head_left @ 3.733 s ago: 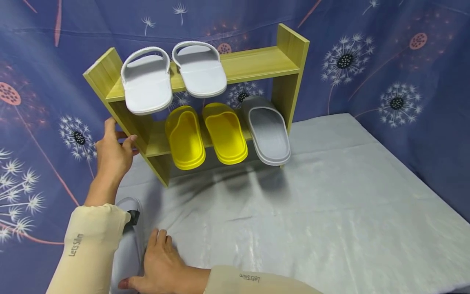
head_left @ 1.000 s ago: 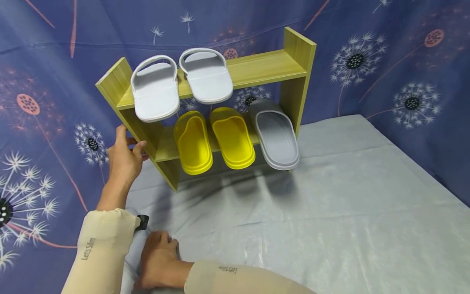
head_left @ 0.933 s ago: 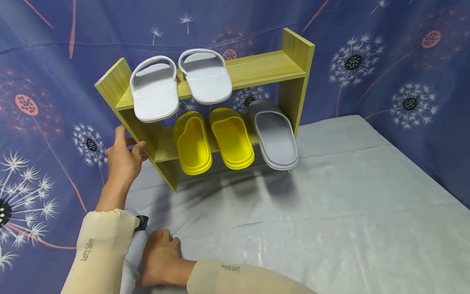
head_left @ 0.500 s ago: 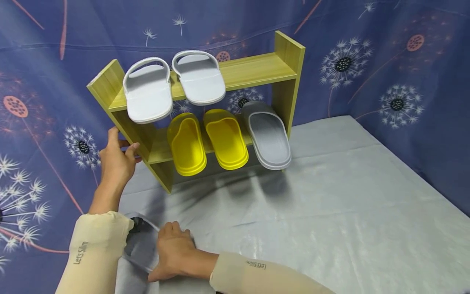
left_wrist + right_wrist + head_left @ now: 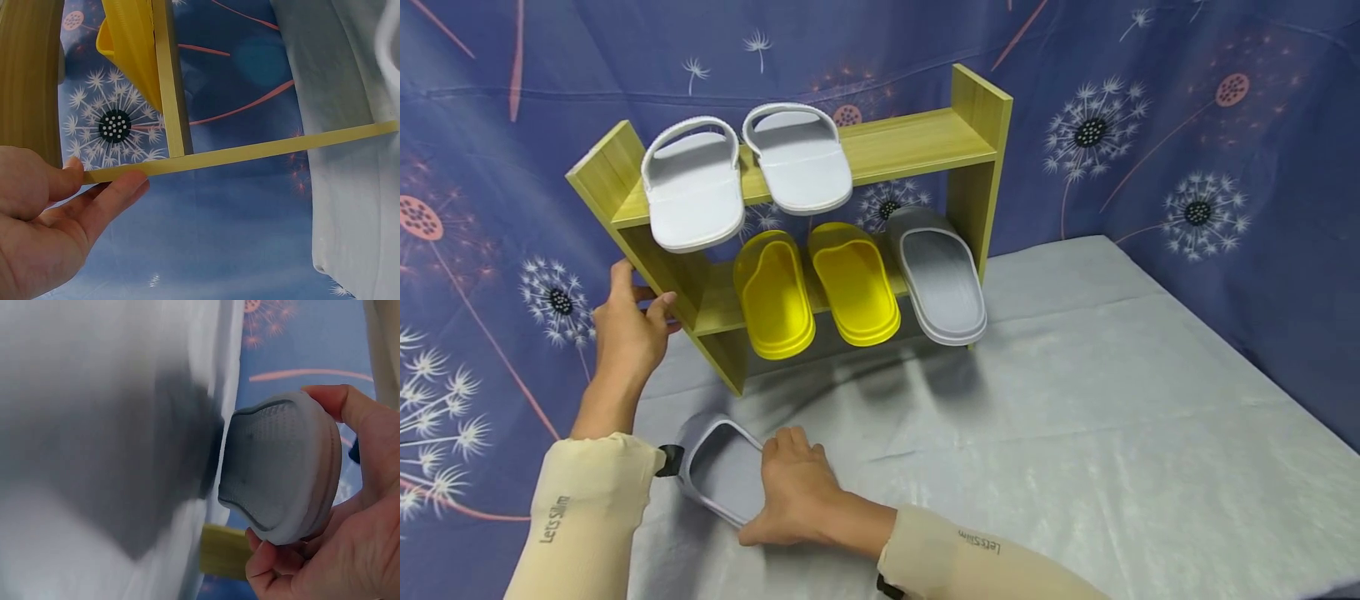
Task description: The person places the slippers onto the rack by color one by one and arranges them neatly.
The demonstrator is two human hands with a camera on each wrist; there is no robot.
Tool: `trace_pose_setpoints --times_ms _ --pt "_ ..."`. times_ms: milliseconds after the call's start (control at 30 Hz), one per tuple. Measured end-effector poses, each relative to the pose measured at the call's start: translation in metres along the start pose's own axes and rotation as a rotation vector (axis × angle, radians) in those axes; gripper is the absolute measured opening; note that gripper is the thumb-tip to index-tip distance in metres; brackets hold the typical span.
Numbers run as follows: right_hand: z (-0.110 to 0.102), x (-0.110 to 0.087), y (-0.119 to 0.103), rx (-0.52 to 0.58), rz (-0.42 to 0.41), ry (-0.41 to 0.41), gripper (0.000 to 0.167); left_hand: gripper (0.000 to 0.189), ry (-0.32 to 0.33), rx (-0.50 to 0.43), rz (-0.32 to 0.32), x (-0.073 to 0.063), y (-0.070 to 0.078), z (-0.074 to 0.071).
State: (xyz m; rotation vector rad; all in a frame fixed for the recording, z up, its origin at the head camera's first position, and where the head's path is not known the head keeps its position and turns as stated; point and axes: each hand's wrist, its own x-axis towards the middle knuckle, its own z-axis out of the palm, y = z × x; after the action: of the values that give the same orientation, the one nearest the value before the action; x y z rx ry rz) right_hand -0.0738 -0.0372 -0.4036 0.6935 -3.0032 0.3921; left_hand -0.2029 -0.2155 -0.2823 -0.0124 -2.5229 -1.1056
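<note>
My right hand (image 5: 801, 492) grips a grey slipper (image 5: 726, 467) by its heel end, with the toe pointing left. In the right wrist view, thumb and fingers clasp the slipper's (image 5: 275, 462) edges above the cloth; its dotted grey surface faces the camera. My left hand (image 5: 632, 333) holds the left side panel of a two-tier wooden shoe rack (image 5: 917, 142), thumb and fingers on either side of the panel's edge in the left wrist view. Two white slippers (image 5: 696, 200) sit on the top shelf. Two yellow slippers (image 5: 775, 300) and another grey slipper (image 5: 943, 283) stand on the lower shelf.
A grey-white cloth (image 5: 1075, 417) covers the surface under the rack. Blue dandelion-print curtains (image 5: 1195, 133) close off the back and both sides. The top shelf's right part is bare wood. My left sleeve (image 5: 587, 508) is close to the held slipper's toe.
The grey slipper, earlier partly hidden beneath my left forearm, has come up and right in my right hand. My left hand keeps its hold on the rack; the head view shifts slightly.
</note>
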Motion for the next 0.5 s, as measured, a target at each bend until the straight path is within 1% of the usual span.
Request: trace_pose_setpoints --times_ms 200,300,500 --pt "-0.010 -0.007 0.023 0.111 0.023 0.088 0.080 0.047 0.002 0.003 0.005 0.000 -0.001 0.000" --pt "-0.016 -0.013 0.033 0.180 0.029 0.116 0.080 0.047 0.001 0.006 0.008 0.000 -0.001 0.000" --pt "-0.027 -0.027 0.049 0.270 0.015 0.201 0.081 0.049 -0.012 0.005 -0.007 0.001 -0.002 0.000"
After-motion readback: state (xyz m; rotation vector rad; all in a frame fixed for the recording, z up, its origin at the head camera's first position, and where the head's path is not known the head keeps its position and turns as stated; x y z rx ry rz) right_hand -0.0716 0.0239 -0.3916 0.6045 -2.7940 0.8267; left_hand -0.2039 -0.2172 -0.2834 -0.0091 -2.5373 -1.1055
